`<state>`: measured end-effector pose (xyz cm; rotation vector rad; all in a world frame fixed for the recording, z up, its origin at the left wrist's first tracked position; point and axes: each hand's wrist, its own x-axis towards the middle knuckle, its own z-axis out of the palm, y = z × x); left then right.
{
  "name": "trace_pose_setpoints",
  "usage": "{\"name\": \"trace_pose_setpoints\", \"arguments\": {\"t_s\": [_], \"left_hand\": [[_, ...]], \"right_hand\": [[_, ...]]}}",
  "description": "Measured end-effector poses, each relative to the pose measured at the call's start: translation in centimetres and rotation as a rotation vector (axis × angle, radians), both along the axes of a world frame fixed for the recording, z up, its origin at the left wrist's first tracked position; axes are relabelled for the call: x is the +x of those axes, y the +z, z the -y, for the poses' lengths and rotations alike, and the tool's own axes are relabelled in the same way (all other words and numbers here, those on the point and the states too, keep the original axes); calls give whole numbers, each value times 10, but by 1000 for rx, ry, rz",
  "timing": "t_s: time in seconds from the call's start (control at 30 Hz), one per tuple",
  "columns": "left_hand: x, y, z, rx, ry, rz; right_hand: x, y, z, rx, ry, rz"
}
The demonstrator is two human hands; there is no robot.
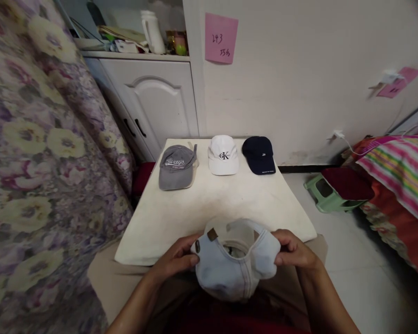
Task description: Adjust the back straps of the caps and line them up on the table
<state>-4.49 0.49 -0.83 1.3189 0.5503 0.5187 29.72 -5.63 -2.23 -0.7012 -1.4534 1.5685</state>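
A pale blue cap (223,269) is held over the near edge of the table, its round back opening and a small brown tab showing. My left hand (181,255) pinches its left side, and my right hand (294,250) grips its right side. Along the far part of the cream-covered table (209,199) lie a grey cap (176,169) with white lettering at the left, a white cap (223,155) with a black logo in the middle, and a navy cap (259,155) at the right.
A floral curtain (48,185) hangs at the left, beside a white cabinet (156,97). Behind the table is a wall with a pink note (221,38). At the right stand a green stool (325,192) and a bed with striped cloth (400,167).
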Motion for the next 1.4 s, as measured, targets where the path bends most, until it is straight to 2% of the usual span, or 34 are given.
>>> {"name": "trace_pose_setpoints", "arguments": {"t_s": [0.13,0.23,0.33,0.43,0.57,0.73,1.13,1.23,1.4], "left_hand": [[5,-1,-2,-15,171,55],[12,-1,-5,-8,225,139],[15,2,-8,9,257,217],[15,5,-8,11,245,206],[10,8,0,-38,129,120],[8,10,12,-77,61,70],[15,8,13,-51,132,51],[19,8,17,-45,148,31],[31,7,26,-130,186,20]], "right_hand": [[-2,8,-2,-25,-75,-61],[-3,12,-5,-26,-159,-91],[-2,16,-8,-19,-172,-95],[-2,20,-10,-10,-98,-77],[0,17,-5,-43,25,-48],[1,5,3,-79,40,-30],[-6,6,4,-70,20,-69],[-5,2,7,-92,31,-76],[-3,-8,12,-148,34,-65]]}}
